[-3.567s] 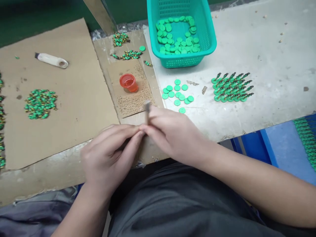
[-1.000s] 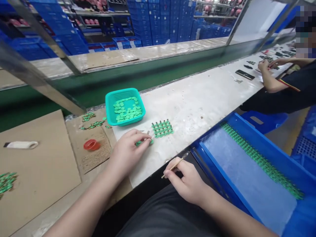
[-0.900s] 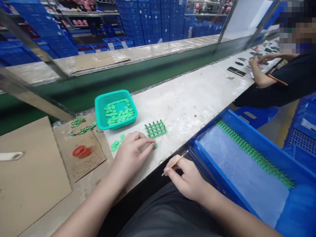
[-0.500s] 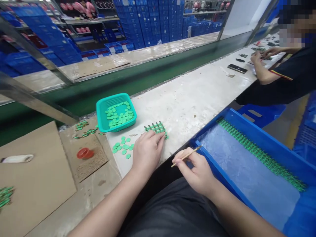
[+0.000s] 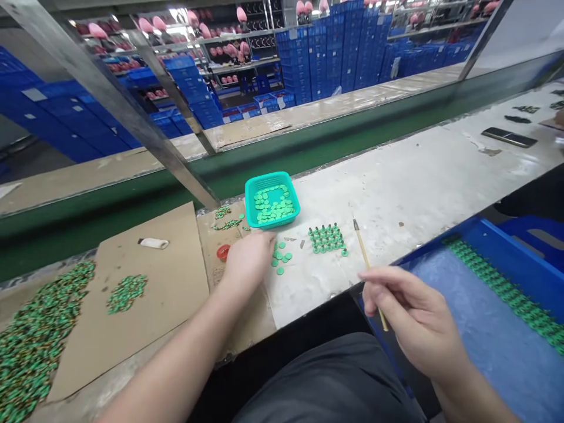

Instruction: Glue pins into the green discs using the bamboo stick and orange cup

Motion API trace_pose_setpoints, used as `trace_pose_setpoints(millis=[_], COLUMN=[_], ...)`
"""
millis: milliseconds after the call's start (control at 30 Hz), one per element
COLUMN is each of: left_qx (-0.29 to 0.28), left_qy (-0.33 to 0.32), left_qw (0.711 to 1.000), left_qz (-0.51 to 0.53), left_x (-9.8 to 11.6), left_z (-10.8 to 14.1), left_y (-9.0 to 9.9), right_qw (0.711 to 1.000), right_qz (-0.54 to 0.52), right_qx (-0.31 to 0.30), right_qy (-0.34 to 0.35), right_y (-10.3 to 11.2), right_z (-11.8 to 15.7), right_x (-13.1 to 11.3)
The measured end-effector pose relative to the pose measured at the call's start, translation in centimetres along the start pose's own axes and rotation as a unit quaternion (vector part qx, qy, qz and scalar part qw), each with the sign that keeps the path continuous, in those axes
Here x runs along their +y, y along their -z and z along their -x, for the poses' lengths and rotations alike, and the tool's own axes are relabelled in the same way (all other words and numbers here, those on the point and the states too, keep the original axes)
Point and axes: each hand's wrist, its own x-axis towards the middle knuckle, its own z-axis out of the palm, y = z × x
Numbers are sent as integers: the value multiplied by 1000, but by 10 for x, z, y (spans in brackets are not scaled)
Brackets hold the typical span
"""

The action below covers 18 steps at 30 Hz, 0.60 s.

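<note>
Closest to you is your lap in dark cloth (image 5: 330, 382). To its right, your right hand (image 5: 414, 317) is closed around the handle of a thin brush (image 5: 362, 249), its dark tip pointing away from you over the white worktop (image 5: 388, 176). Beyond that hand, at right, a blue tray (image 5: 476, 317) carries rows of green pieces (image 5: 506, 291) along its far side. Your left hand (image 5: 249, 258) reaches forward, fingertips drawn together beside the loose green discs (image 5: 282, 258); you cannot tell from here whether they pinch anything. Just left of it sits a red cup (image 5: 222, 253). Farther left, cardboard (image 5: 171, 276) bears a small green-and-gold pile (image 5: 126, 292) and a white tube (image 5: 153, 242). Right of the discs stands a neat block of disc-based pieces (image 5: 326, 238), with one more piece (image 5: 344, 252) at its near right corner. Behind your left hand is a teal basket (image 5: 291, 218) holding more discs (image 5: 275, 211). Far off rise stacked blue crates (image 5: 339, 53).
</note>
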Motion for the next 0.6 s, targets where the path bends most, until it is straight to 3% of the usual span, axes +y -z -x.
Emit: trace_pose_setpoints(millis=[200, 367, 467, 600], left_qx=[-41, -40, -12, -7], left_qy=[24, 17, -15, -75], left_qw=[999, 998, 997, 988], left_qz=[1, 38, 72, 133], left_x=[8, 10, 1, -50], left_z=[-12, -13, 6, 65], left_y=[-8, -10, -4, 7], right_qw=[998, 997, 999, 994], right_qz=[-52, -68, -28, 75], right_qx=[-37, -25, -23, -11], right_qy=[3, -3, 3, 73], right_y=[-3, -21, -27, -22], right_z=[2, -3, -2, 1], right_x=[-16, -16, -13, -9])
